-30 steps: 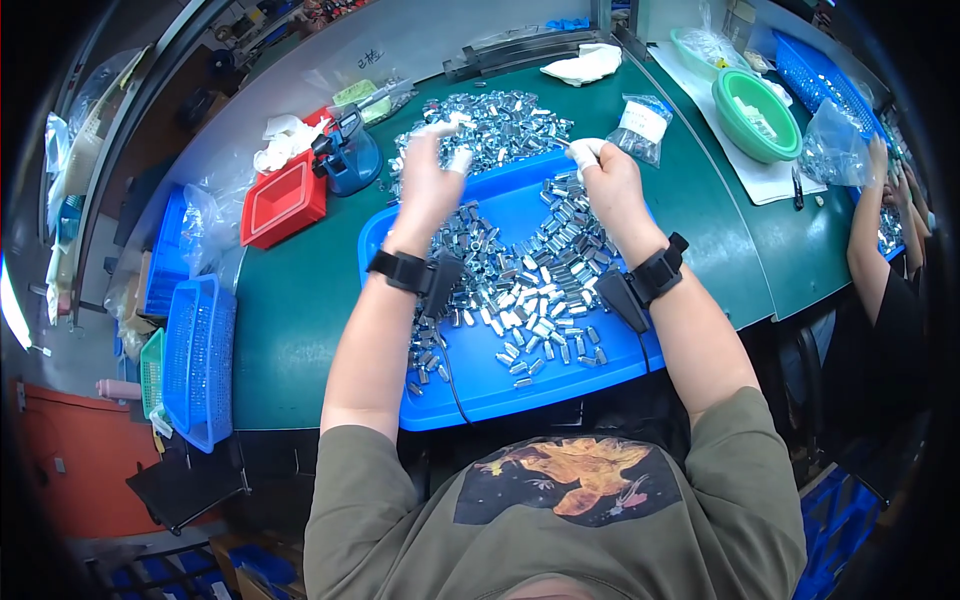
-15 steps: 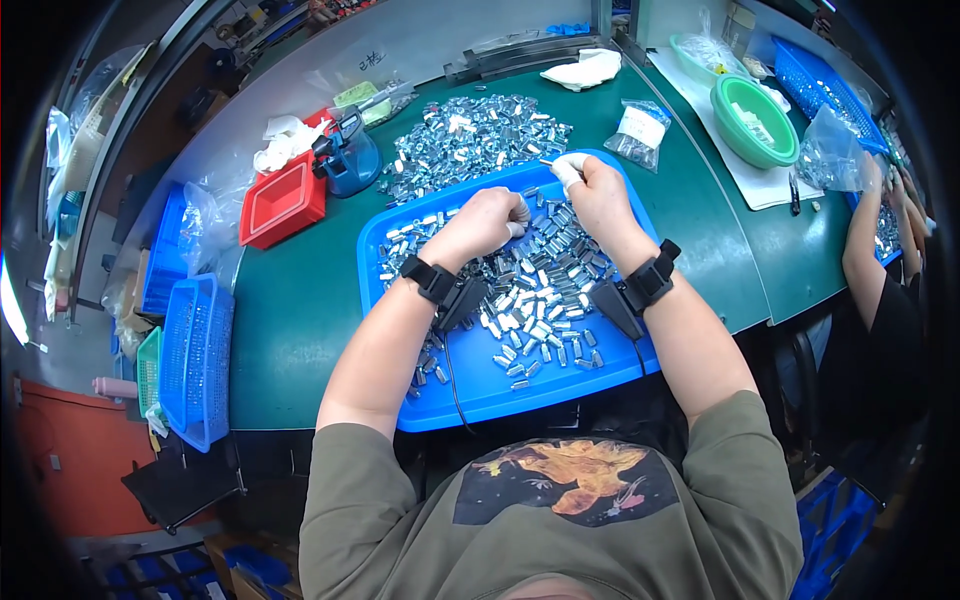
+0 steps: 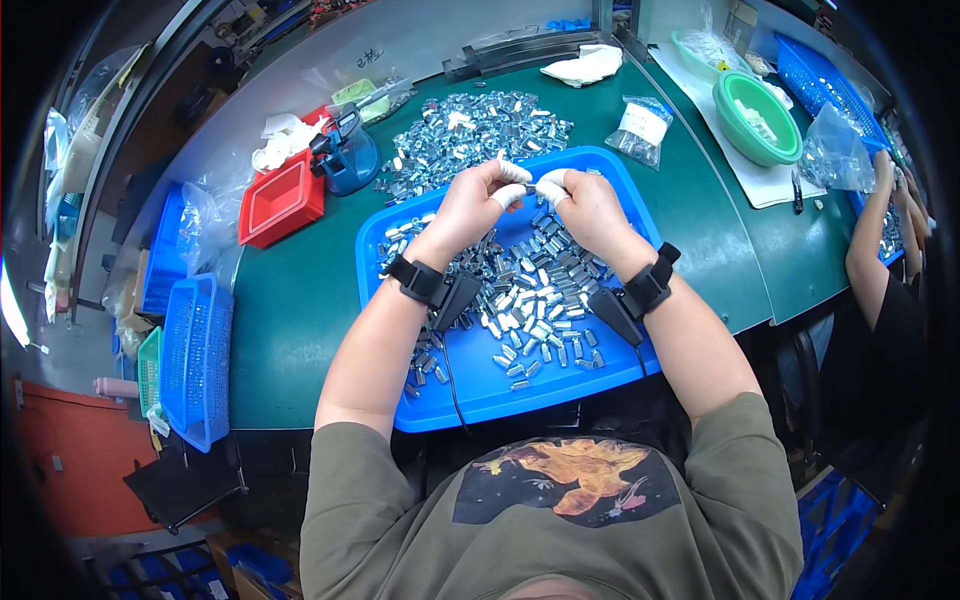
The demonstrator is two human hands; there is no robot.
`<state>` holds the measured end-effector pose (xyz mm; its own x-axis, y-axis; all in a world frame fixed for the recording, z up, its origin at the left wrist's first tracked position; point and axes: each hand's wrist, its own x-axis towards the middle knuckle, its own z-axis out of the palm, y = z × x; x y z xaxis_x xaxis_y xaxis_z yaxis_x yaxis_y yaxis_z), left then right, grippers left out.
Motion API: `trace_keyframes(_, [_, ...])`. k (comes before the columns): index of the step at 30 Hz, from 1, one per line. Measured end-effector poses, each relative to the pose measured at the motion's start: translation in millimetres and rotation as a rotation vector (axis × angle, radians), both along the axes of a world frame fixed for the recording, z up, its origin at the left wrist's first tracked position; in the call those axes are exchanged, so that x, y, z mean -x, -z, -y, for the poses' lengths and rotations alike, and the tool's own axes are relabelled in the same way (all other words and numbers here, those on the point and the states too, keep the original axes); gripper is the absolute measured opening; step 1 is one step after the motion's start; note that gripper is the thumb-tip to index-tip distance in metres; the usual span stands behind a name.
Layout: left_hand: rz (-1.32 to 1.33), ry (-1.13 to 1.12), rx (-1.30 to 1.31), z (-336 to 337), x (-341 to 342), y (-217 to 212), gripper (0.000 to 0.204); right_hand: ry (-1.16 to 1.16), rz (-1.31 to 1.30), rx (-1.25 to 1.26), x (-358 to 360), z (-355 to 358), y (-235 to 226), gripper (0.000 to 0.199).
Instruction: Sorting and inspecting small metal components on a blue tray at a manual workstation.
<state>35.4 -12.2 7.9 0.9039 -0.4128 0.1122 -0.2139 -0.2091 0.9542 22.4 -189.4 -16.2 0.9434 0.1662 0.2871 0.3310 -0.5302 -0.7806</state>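
Both my hands meet above the far part of a blue tray [image 3: 470, 405], white covers on several fingertips. Between the fingertips shows a small dark metal part [image 3: 532, 188], mostly hidden. My left hand [image 3: 472, 208] pinches it from the left, thumb and fingers closed. From the other side, my right hand [image 3: 592, 208] pinches it as well. Below the hands, many small shiny metal cylinders [image 3: 540, 305] lie loose in the tray. A large pile of similar metal pieces [image 3: 470, 130] lies on the green table just beyond the tray.
A red bin [image 3: 283, 200] and a blue round-based device [image 3: 350, 160] stand left of the pile. To the right are a bag of parts [image 3: 640, 130] and green bowls [image 3: 755, 120]. Blue baskets [image 3: 195, 360] stand at the left edge. Another person's arm [image 3: 870, 225] works at far right.
My left hand has risen from the parts in the tray and come up to my right hand. My right hand has lowered slightly inward, and the fingertips now meet around a small part.
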Motion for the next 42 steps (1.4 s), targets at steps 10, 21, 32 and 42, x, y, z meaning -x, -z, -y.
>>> trace_keyframes(10, [0.212, -0.049, -0.268, 4, 14, -16, 0.015, -0.082, -0.076, -0.203, 9, -2, -8, 0.015])
trace_keyframes(21, [0.46, -0.21, -0.261, -24, -16, -12, 0.016, 0.067, 0.027, -0.247, 1, 4, -16, 0.016])
trace_keyframes(32, [0.496, 0.053, -0.563, 13, -11, 6, 0.025, 0.22, -0.014, -0.31, -8, 6, -6, 0.019])
trace_keyframes(42, [0.193, 0.023, -0.556, -2, -5, 1, 0.024, 0.158, 0.008, -0.23, -1, -1, -4, 0.023])
